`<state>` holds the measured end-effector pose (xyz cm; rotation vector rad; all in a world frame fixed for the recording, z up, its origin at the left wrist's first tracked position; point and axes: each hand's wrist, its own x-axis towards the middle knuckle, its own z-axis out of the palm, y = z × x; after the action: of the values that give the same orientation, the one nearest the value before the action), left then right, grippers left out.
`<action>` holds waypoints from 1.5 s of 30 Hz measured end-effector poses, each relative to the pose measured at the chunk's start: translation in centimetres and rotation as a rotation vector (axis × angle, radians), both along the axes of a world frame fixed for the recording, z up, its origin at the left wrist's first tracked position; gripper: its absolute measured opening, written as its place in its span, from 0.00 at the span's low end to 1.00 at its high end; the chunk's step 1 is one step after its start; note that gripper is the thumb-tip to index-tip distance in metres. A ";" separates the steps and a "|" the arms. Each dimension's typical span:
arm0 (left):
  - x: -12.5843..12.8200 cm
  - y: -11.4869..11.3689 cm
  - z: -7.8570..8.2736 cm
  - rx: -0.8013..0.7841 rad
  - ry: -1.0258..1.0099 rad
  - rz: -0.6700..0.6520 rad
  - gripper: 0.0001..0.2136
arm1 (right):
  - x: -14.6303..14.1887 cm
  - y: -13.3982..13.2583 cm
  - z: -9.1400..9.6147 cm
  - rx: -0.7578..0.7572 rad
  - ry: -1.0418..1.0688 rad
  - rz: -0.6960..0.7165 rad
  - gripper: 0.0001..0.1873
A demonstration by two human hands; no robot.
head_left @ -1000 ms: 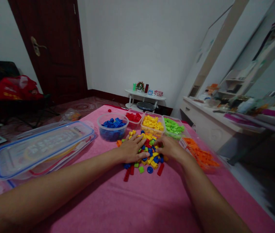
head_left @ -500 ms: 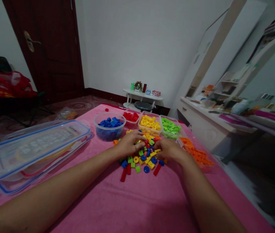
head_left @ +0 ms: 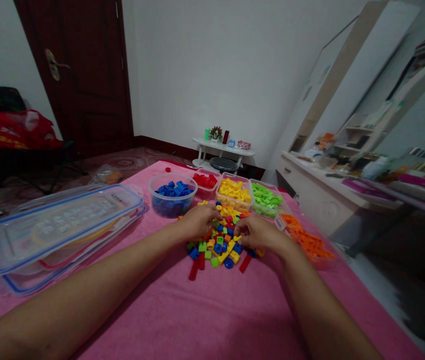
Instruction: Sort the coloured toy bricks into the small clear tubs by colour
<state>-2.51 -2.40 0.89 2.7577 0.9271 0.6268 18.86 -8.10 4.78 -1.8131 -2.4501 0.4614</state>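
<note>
On the pink cloth (head_left: 182, 310) I find the block pile (head_left: 223, 244) lying between my left grip (head_left: 199, 221) and right grip (head_left: 260, 233), both partly curled, any hold undeterminable, each block (head_left: 215, 262) judged light, stiff, slightly slick, best pinched across opposite sides.
</note>
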 end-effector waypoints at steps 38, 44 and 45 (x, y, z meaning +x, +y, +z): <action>-0.3 -0.3 -1.8 0.121 -0.188 0.183 0.08 | 1.6 7.8 1.5 0.309 0.572 -0.490 0.15; -0.4 -0.2 -1.9 0.109 -0.197 0.165 0.09 | 1.6 7.4 2.6 0.539 0.464 -0.418 0.21; -0.4 -0.2 -2.0 0.106 -0.195 0.166 0.09 | 1.5 6.7 2.6 0.500 0.365 -0.381 0.18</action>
<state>-2.89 -2.57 -1.08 2.6644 1.1135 0.9800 20.39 -1.42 7.34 -1.7260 -1.7283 0.1172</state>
